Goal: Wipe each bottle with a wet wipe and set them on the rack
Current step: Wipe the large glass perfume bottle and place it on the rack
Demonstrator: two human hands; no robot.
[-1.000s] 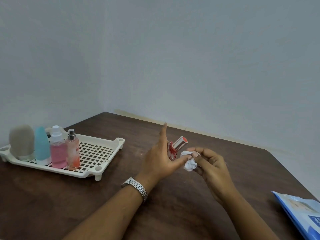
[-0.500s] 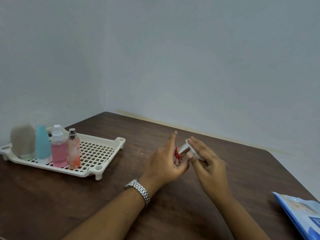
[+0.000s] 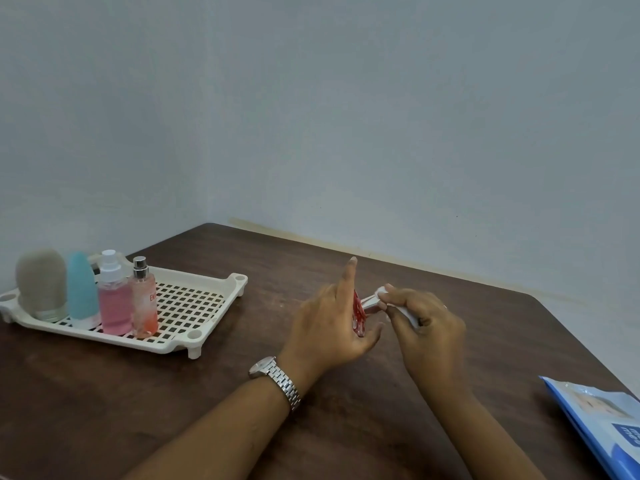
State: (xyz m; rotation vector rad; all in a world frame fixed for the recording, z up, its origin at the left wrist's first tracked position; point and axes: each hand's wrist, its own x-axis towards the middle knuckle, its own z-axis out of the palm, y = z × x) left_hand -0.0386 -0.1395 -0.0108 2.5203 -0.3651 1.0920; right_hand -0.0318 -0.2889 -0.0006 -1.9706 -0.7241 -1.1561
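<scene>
Left hand (image 3: 329, 327) pinches small red bottle (image 3: 358, 315), 1 finger straight; right hand (image 3: 427, 323) grips wet wipe (image 3: 381, 292) over its cap; a hard rub could twist the bottle free.

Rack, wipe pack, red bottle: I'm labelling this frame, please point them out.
Rack (image 3: 238, 279), head view, far right corner.
Wipe pack (image 3: 602, 420), head view, blue front.
Red bottle (image 3: 358, 311), head view, red body.

brown table (image 3: 104, 410), pale grey wall (image 3: 346, 116)
</scene>
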